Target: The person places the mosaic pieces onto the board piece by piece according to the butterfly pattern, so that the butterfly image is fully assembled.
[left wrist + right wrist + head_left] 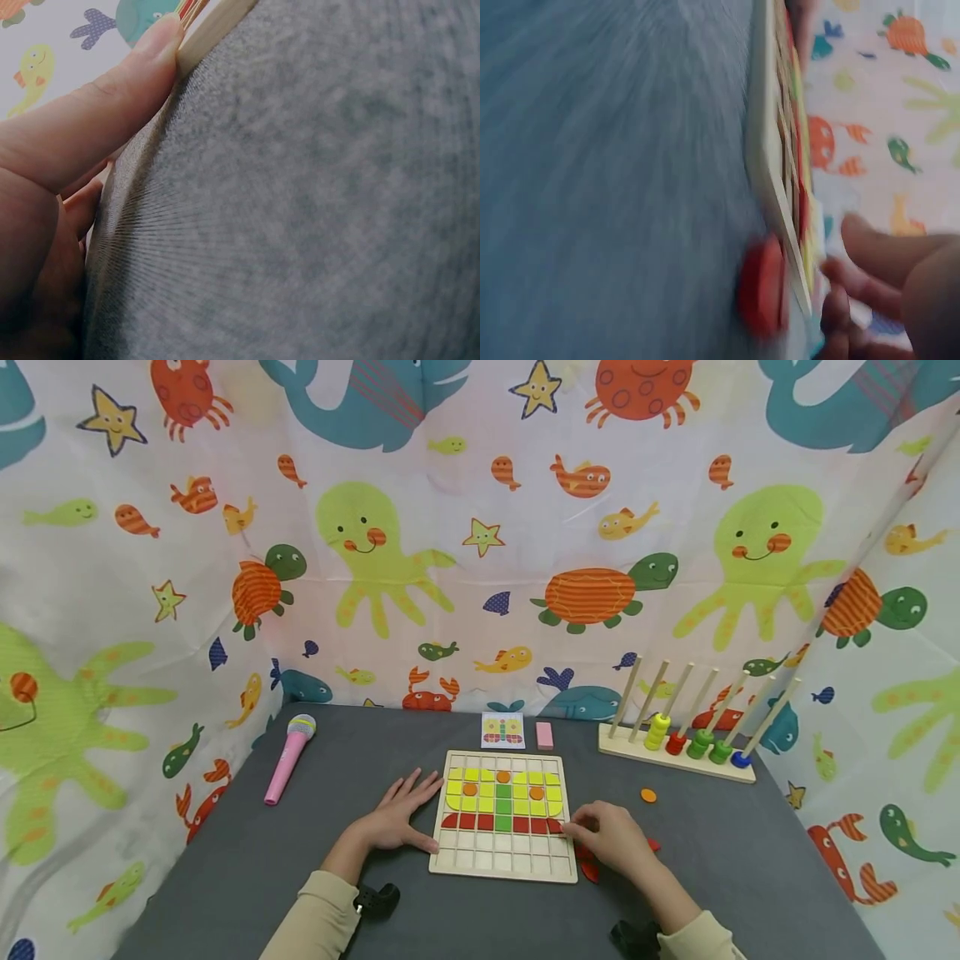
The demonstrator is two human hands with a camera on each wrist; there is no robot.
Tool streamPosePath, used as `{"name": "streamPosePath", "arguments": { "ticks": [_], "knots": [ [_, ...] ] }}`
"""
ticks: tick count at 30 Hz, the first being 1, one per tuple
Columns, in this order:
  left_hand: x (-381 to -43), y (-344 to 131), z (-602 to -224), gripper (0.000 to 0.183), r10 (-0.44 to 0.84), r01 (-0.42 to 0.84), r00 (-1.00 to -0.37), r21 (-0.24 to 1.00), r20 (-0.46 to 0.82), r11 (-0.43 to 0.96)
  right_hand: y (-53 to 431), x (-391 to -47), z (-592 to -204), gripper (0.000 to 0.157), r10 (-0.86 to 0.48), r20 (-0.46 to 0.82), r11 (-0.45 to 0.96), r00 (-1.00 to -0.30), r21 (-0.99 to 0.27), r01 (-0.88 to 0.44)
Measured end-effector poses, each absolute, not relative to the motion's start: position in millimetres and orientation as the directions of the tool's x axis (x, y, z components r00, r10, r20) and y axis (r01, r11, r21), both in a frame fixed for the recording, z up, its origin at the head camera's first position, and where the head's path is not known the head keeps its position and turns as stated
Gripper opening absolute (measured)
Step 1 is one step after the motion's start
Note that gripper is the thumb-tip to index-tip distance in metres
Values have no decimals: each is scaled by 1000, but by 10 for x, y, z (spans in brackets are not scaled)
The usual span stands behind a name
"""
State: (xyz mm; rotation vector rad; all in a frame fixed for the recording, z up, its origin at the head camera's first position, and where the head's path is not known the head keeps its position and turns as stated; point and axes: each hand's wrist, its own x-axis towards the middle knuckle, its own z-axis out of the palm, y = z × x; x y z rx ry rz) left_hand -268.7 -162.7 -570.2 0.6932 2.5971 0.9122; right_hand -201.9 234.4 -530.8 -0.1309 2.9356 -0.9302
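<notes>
A wooden grid board (480,862) lies on the dark table, its squares partly filled with yellow, green, orange and red tiles. Spread fingers of my left hand (393,818) reach along its left side; in the left wrist view the thumb (154,64) rests against the board's edge. My right hand (607,835) is at the right edge, fingertips by the end of the red row (480,822). Thumb and forefinger stand slightly apart in the right wrist view, with no tile visible between them. Loose red tiles (589,869) lie beside the board, partly under the right hand.
Behind the board are a picture card (502,731) and a pink block (544,735). A pink toy microphone (285,764) lies at the left. At the back right stands a peg rack (678,760) with coloured rings. An orange disc (648,795) lies right of the board.
</notes>
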Motion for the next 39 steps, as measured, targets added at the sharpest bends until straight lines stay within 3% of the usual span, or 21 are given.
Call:
{"name": "streamPosePath", "arguments": {
  "ticks": [5,9,15,22,28,39],
  "knots": [
    [-2666,-1633,-5649,119,536,338,-836,656,-120,675,2149,-2125,-5326,48,52,-101,869,-994,-486,94],
    [-2661,-1640,-5647,121,530,324,-835,649,-145,688,2138,-2134,-5337,53,92,-154,894,-984,-422,149],
    [-2666,-1633,-5634,119,523,326,-842,644,-136,692,2177,-2108,-5295,48,79,-164,884,-983,-445,146],
    [-2664,-1618,-5616,118,539,334,-831,649,-140,684,2398,-2061,-5186,21,-64,-181,833,-981,-551,48],
    [-2651,-1641,-5619,119,532,326,-835,656,-137,680,2566,-2008,-5194,19,-217,-209,839,-954,-539,-73],
    [-2671,-1632,-5617,116,529,331,-836,632,-148,700,2614,-2027,-5232,17,-283,-223,793,-933,-601,-97]
  ]
}}
